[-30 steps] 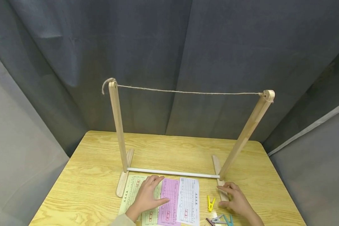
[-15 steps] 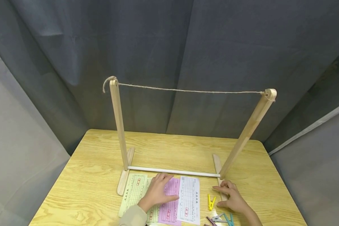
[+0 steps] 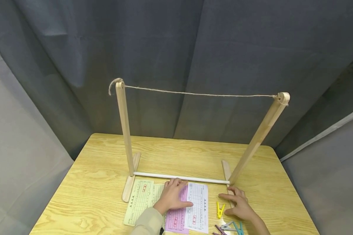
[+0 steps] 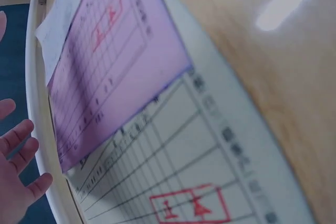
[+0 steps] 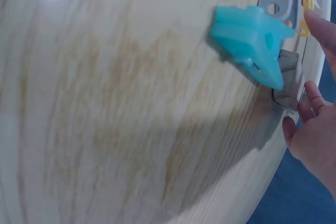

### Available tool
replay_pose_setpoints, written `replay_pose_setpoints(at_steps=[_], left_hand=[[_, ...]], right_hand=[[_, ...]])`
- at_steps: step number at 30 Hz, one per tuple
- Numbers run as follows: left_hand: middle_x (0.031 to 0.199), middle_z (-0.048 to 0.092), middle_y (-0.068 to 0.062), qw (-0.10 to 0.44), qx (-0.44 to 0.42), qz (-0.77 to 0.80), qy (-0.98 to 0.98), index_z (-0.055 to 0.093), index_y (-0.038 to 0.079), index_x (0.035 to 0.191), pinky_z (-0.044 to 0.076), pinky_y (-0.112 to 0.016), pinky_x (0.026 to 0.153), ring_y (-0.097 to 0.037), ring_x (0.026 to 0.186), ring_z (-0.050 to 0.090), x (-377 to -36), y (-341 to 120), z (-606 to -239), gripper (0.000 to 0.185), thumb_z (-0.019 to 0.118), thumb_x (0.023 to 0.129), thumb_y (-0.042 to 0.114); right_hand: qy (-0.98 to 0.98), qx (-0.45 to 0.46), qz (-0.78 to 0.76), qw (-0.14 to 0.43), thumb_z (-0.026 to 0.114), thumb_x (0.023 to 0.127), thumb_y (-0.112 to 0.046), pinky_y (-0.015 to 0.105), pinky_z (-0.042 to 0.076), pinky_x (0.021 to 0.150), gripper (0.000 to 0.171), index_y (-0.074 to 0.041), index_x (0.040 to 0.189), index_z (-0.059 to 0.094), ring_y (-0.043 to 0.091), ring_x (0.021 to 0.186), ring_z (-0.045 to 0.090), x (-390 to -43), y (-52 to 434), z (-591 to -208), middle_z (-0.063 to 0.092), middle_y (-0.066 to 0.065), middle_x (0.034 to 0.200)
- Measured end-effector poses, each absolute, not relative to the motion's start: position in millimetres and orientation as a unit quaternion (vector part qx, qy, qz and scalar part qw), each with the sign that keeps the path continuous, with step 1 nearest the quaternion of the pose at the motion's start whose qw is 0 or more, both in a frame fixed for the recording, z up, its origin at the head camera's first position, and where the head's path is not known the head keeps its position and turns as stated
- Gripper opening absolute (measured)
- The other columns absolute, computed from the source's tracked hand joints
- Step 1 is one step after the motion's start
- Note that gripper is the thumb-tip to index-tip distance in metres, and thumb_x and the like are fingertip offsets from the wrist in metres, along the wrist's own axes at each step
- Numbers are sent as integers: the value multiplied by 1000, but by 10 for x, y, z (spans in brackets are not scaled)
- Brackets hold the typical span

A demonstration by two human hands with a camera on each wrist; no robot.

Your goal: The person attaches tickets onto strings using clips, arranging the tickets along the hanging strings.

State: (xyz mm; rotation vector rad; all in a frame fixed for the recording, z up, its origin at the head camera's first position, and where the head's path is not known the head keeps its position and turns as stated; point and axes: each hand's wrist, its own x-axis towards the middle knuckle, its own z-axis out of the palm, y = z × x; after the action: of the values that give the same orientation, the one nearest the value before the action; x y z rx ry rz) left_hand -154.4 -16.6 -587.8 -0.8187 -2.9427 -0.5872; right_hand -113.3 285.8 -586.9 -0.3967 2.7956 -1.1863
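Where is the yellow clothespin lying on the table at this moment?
In the head view the yellow clothespin lies on the wooden table, between the white form sheet and the right hand, just ahead of the other clothespins.

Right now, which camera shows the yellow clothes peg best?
The head view: the yellow peg lies whole on the table, beside the right hand. The right wrist view catches only a yellow sliver; the left wrist view shows none.
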Motion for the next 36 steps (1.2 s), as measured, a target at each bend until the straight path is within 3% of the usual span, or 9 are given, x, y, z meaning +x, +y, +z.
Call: replay_pose_setpoints(at_steps=[7,14,19,26,31,36], left_hand=[[111,49,1,7,-249,-142,-958,46,21,133,32,-39,85,-17,100,41,-1654,-69,-5873,88,58,64,74],[99,49,0,-4,-217,-114,-969,46,20,133,32,-36,77,-17,92,39,-1754,9,-5925,88,56,65,75],[106,49,-3,3,-204,-92,-975,46,20,133,31,-37,78,-20,94,39,-1792,77,-5939,85,54,67,73],[111,49,-6,-1,-192,-69,-979,48,19,132,30,-40,81,-21,98,39,-1752,153,-5957,86,55,65,74],[110,49,-5,-9,-189,-62,-980,51,19,128,31,-42,82,-22,98,39,-1675,178,-5978,83,60,64,71],[107,50,-6,-7,-185,-77,-980,54,18,126,32,-41,81,-22,96,41,-1618,191,-6010,82,63,63,70]], right_hand=[[913,-151,-378,13,80,53,-9,62,12,81,54,-13,105,67,50,119,10,-1228,2820,-5906,30,26,134],[916,-147,-372,20,78,51,-5,65,11,83,53,-13,103,69,49,121,8,-1326,2774,-5905,30,24,136],[918,-143,-370,25,77,52,-3,68,6,85,49,-11,100,69,50,122,6,-1358,2771,-5880,28,25,137],[920,-147,-362,3,79,52,-5,66,9,84,42,-15,92,71,48,121,10,-1312,2781,-5935,33,25,135],[921,-130,-367,22,81,52,-8,65,9,84,38,-20,87,72,44,121,11,-1240,2796,-5999,33,23,136],[919,-122,-369,64,78,54,-6,69,5,85,45,-20,96,71,46,123,5,-1203,2813,-6016,28,23,139]])
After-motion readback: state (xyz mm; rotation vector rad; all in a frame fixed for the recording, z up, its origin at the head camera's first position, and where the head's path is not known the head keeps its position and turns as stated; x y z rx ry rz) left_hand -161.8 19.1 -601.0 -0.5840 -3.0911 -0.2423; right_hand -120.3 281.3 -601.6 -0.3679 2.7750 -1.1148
